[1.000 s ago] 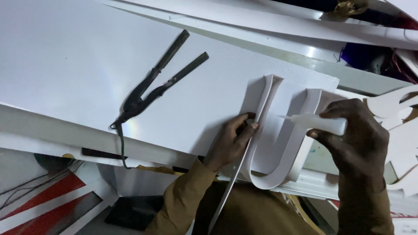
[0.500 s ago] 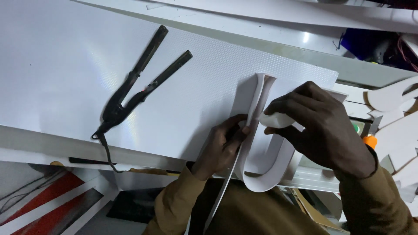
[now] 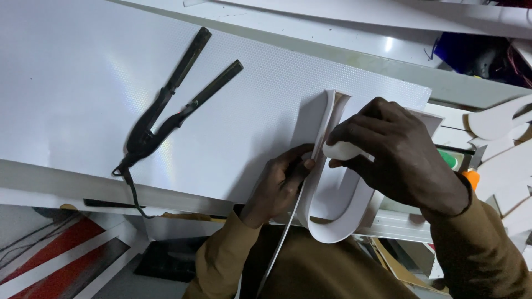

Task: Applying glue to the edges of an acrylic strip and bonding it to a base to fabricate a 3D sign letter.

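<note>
A white U-shaped letter form [image 3: 338, 221] made of a bent plastic strip stands on a white textured sheet [image 3: 100, 94]. My left hand [image 3: 277, 185] pinches the strip's left wall from outside, near its lower part. My right hand [image 3: 396, 152] reaches over the form from the right and grips a small white bottle [image 3: 342, 150], its tip pressed at the strip's inner side. A long loose end of the strip trails down toward my lap.
A black long-handled heating tool [image 3: 172, 102] with a cord lies open on the sheet to the left. White cut-out pieces [image 3: 499, 160] pile at the right. White boards [image 3: 354, 16] lie along the top. Red and white panels [image 3: 55, 249] sit below left.
My right hand has moved left over the U form, bringing the white bottle against the strip's inner wall. My left hand stays on the strip. The view has shifted slightly.
</note>
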